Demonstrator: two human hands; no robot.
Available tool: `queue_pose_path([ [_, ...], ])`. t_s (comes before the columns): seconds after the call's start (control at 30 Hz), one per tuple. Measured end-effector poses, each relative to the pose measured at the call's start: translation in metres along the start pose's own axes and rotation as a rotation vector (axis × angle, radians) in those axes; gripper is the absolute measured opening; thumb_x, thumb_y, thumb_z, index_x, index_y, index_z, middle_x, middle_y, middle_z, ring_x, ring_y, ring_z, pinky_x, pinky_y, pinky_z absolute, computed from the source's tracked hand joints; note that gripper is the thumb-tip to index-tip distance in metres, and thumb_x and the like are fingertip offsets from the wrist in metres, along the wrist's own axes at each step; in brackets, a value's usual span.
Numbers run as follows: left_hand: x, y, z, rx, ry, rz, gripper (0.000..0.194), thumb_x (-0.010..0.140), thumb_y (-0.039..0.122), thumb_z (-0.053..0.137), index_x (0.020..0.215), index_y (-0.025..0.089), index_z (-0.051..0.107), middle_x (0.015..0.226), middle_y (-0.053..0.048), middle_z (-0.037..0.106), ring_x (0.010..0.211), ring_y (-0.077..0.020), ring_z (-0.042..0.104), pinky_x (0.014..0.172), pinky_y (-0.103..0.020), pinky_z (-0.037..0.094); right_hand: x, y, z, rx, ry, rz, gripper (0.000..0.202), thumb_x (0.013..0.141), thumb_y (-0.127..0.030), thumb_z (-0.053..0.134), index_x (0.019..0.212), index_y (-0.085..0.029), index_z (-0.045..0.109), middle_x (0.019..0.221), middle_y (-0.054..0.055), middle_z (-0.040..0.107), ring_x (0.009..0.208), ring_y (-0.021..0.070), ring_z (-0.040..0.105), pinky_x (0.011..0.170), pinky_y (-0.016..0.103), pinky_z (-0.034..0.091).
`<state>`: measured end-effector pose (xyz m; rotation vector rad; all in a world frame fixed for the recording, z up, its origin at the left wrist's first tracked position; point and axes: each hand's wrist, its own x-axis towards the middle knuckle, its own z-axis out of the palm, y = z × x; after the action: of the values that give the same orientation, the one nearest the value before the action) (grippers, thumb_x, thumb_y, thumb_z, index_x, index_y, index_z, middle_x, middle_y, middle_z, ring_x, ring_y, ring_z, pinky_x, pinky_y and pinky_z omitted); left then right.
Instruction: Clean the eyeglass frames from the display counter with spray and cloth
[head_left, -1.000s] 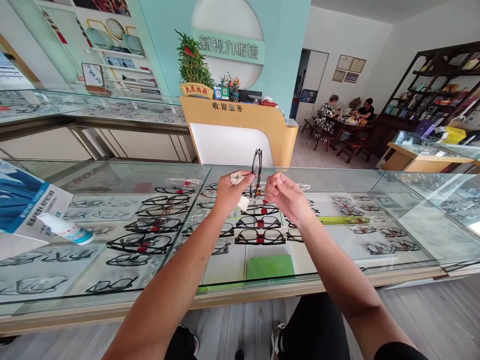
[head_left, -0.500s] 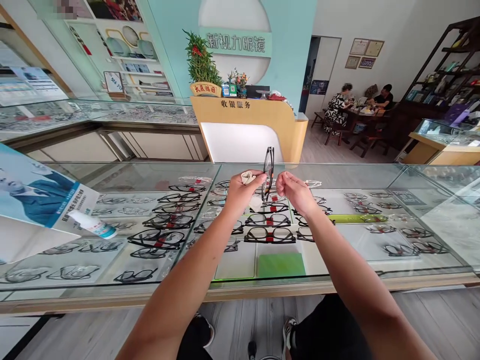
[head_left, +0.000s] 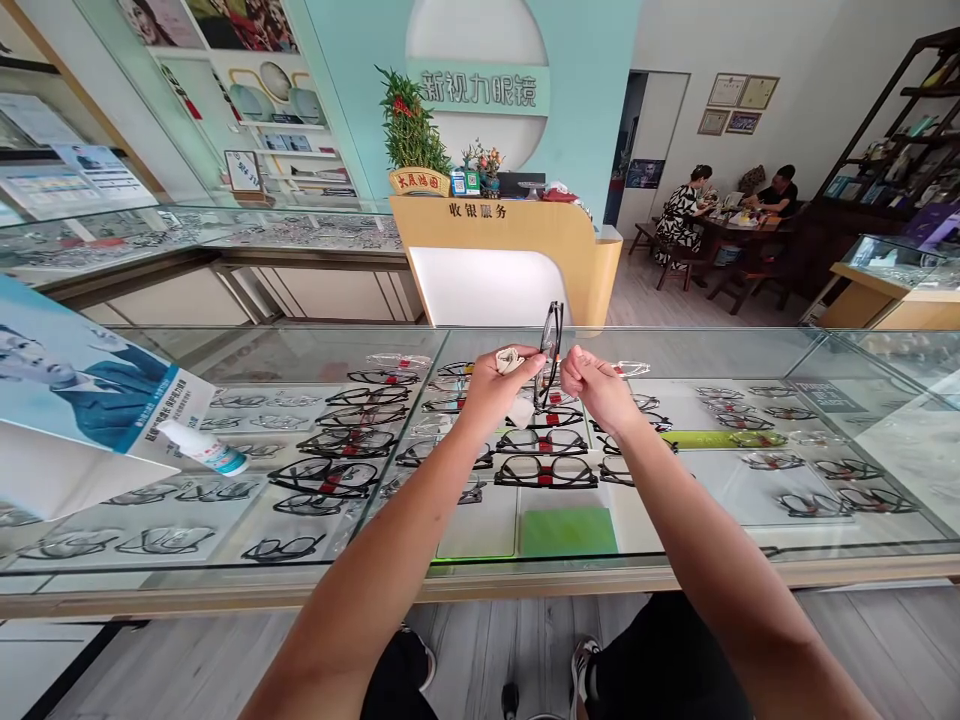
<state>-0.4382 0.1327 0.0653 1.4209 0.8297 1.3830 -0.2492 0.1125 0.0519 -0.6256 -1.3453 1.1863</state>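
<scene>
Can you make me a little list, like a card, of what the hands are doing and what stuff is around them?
Left hand: holds a small whitish cloth and pinches the black glasses
Right hand: at the glasses' other side; grip unclear
Glasses: upright, edge-on, above the glass counter
In the counter: rows of frames, a green pad
On the counter, left: white spray bottle beside a blue sign
Behind: yellow cashier desk, plant
Far right: two people sit at a table

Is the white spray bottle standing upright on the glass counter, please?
No, the spray bottle lies on its side on the glass counter, beside the poster.
</scene>
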Motion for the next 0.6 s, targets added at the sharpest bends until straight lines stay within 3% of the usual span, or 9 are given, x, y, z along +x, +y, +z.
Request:
queue_pose_path([
  [0.17, 0.0007, -0.0023, 0.0005, -0.014, -0.002, -0.007, 0.064, 0.063, 0.074, 0.105, 0.089, 0.020, 0.083, 0.068, 0.003, 0.060, 0.074, -0.0183, 0.061, 0.068, -0.031, 0.046, -0.0013, -0.0030, 0.0030, 0.065, 0.002, 0.037, 0.069, 0.087, -0.087, 0.091, 0.076, -0.027, 0.058, 0.072, -0.004, 0.039, 0.066, 0.0167, 0.033, 0.066, 0.035, 0.033],
  [0.37, 0.0009, -0.0060, -0.0008, -0.010, -0.021, -0.003, 0.060, 0.066, 0.070, 0.105, 0.091, 0.018, 0.085, 0.063, 0.005, 0.053, 0.059, -0.0106, 0.038, 0.057, -0.029, 0.029, -0.0034, -0.0054, 0.0019, 0.069, 0.030, 0.056, 0.062, 0.084, -0.078, 0.097, 0.084, -0.027, 0.062, 0.077, -0.004, 0.044, 0.069, 0.0164, 0.040, 0.068, 0.034, 0.036],
  [0.6, 0.0002, -0.0043, -0.0003, -0.023, -0.010, -0.029, 0.068, 0.063, 0.077, 0.105, 0.092, 0.019, 0.084, 0.065, 0.004, 0.056, 0.059, -0.0109, 0.040, 0.056, -0.028, 0.032, -0.0036, -0.0035, 0.0015, -0.083, 0.080, -0.001, 0.058, 0.079, -0.075, 0.100, 0.099, -0.026, 0.077, 0.076, -0.006, 0.050, 0.070, 0.0150, 0.037, 0.070, 0.033, 0.031],
])
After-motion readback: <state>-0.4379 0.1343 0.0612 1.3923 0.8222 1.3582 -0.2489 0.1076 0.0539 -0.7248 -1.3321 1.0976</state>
